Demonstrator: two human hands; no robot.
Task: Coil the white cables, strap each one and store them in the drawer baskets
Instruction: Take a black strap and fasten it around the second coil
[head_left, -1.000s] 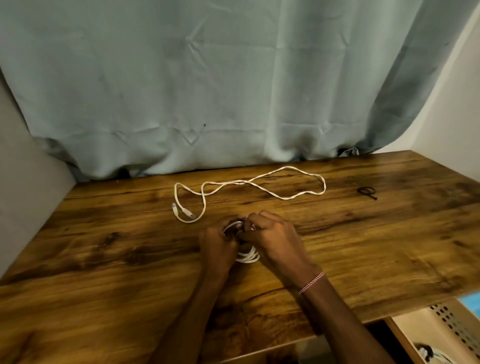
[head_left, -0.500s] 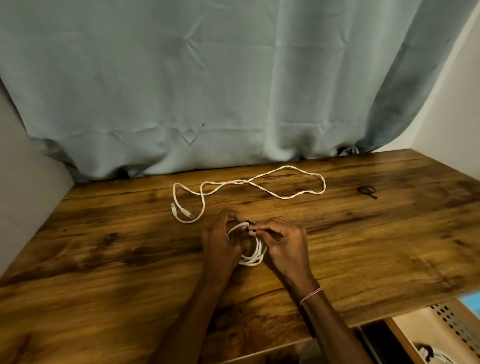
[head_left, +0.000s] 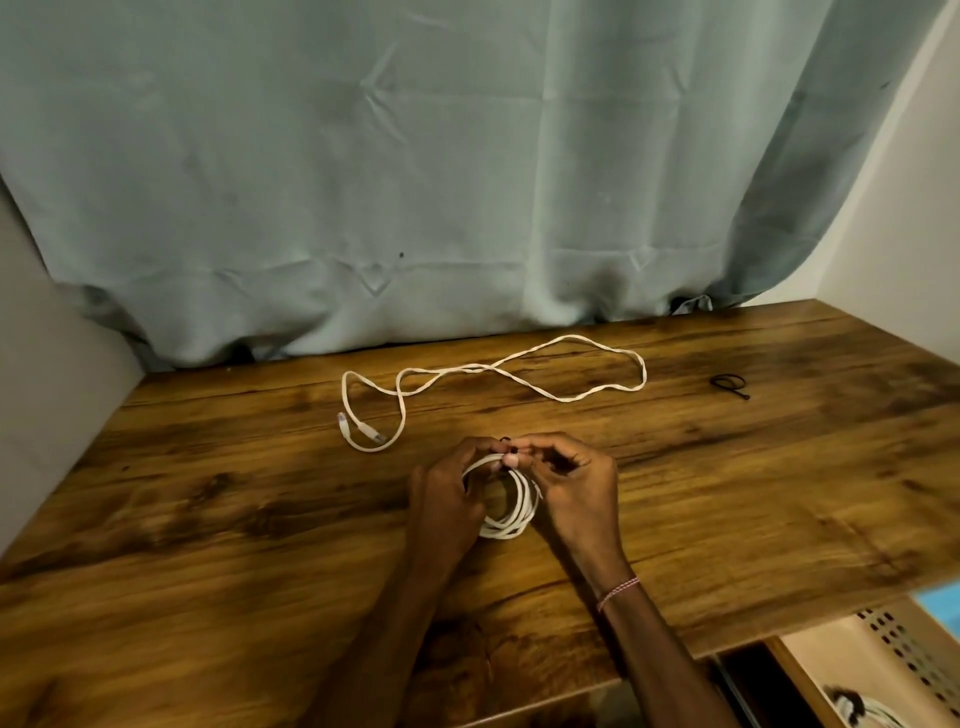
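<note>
A coiled white cable (head_left: 511, 512) rests on the wooden table (head_left: 208, 509) between my hands. My left hand (head_left: 447, 499) grips the coil's left side. My right hand (head_left: 576, 488) pinches a small dark strap at the coil's top, where both sets of fingertips meet. A second white cable (head_left: 493, 371) lies loose and uncoiled farther back, its two plugs (head_left: 358, 428) at the left end. A spare black strap (head_left: 730, 385) lies at the back right. An open drawer with a pale perforated basket (head_left: 904, 654) shows at the bottom right, a coiled cable (head_left: 857, 709) inside it.
A grey-green curtain (head_left: 415, 182) hangs behind the table. Light walls close in on the left and right. The table's front edge runs above the drawer at the lower right.
My hands have spread apart and uncovered the coil. The fingertips of both hands have come together at the top of the coil around the dark strap.
</note>
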